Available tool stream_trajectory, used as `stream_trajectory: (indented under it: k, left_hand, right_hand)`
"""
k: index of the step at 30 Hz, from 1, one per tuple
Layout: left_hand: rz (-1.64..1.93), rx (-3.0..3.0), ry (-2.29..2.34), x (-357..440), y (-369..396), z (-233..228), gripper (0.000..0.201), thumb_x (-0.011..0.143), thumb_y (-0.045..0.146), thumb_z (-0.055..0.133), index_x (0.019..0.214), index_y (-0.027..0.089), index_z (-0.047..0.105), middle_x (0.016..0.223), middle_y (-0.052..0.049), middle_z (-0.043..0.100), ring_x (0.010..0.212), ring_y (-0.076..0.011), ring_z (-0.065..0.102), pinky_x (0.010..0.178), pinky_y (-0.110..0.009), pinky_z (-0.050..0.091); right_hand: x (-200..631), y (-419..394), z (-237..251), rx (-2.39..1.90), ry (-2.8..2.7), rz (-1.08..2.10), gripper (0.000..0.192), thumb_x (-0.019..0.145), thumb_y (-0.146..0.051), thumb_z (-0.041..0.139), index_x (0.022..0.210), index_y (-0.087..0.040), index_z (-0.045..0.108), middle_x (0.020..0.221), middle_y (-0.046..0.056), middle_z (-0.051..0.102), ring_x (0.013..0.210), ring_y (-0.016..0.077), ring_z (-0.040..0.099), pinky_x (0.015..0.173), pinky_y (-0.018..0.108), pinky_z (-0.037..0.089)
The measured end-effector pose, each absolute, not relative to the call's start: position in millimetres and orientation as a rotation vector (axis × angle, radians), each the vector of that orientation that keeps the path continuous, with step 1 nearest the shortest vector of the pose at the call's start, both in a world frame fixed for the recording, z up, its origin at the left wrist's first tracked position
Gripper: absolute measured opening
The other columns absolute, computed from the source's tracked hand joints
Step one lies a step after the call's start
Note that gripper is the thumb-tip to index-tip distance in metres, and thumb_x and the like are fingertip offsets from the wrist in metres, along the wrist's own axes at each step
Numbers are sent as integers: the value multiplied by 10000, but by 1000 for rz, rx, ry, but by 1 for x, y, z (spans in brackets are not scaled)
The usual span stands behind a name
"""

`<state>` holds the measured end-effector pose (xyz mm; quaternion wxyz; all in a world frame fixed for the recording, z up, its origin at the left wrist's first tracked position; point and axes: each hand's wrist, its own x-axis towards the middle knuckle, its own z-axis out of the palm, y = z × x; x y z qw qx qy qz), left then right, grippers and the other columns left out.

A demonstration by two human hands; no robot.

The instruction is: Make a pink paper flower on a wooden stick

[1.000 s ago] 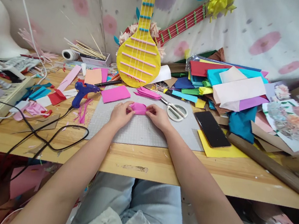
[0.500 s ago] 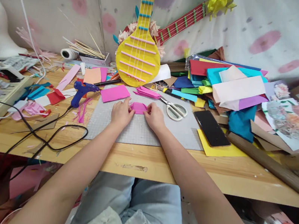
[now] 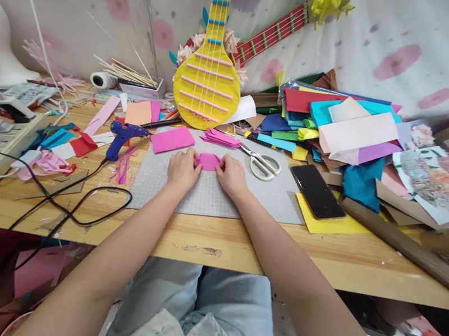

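Cluttered wooden tabletop (image 3: 237,247), grey cutting mat (image 3: 203,193) at centre. Small magenta paper piece (image 3: 207,161) on the mat, pinched at both ends by left hand (image 3: 182,170) and right hand (image 3: 229,175), each grip pressed together; scissors (image 3: 262,164) at three o'clock. Best done pressing flat and evenly, edges aligned before creasing.

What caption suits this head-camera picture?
Both hands press a folded pink paper on a grey mat, scissors beside.
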<state>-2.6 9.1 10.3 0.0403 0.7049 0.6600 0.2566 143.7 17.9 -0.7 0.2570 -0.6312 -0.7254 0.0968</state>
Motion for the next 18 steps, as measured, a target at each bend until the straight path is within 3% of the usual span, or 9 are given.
stream_trajectory:
  k: [3, 7, 13, 18]
  left_hand:
    - [772, 2277, 1959, -3, 9, 9, 107, 770, 242, 512, 837, 217, 592, 859, -70, 582, 953, -243, 459, 834, -365, 358]
    - [772, 2350, 1854, -1, 8, 7, 191, 778, 191, 459, 811, 229, 643, 896, -86, 548, 994, -250, 414, 872, -381, 347]
    - [824, 2326, 1935, 5, 7, 7, 172, 758, 344, 528, 759, 212, 639, 884, -92, 536, 980, -263, 407, 876, -396, 339]
    - [789, 2296, 1948, 4, 8, 9, 120, 734, 292, 558, 767, 223, 649, 907, -81, 547, 984, -258, 416, 859, -400, 341]
  right_hand:
    - [142, 17, -1, -1733, -1995, 212, 41, 799, -213, 460, 800, -182, 485, 802, 67, 584, 781, 195, 495, 699, 297, 343]
    - [136, 12, 0, -1784, -2048, 65, 111, 827, -225, 435, 888, -169, 509, 890, 117, 589, 850, 232, 494, 717, 333, 340]
    - [130, 7, 4, -1824, -2078, -14, 267, 817, -366, 490, 971, -148, 509, 939, 143, 581, 899, 260, 481, 739, 356, 345]
    - [134, 8, 4, -1832, -2068, 8, 225, 811, -229, 469, 1013, -130, 477, 955, 131, 570, 879, 251, 486, 727, 341, 346]
